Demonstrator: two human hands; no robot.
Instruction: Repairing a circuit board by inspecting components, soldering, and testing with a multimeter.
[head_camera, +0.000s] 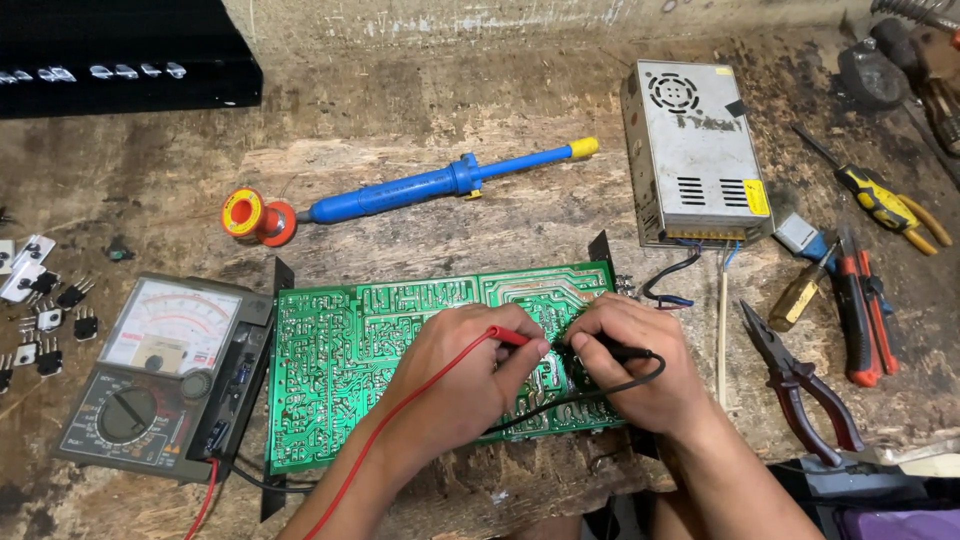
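Two probes (560, 345) on green board (340, 360)

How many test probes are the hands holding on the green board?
2: a red probe in the left hand, a black probe in the right hand, both on the green circuit board.

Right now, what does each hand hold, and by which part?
The left hand pinches the red test probe near its tip; the right hand holds the black test probe along its shaft, both over the green circuit board.
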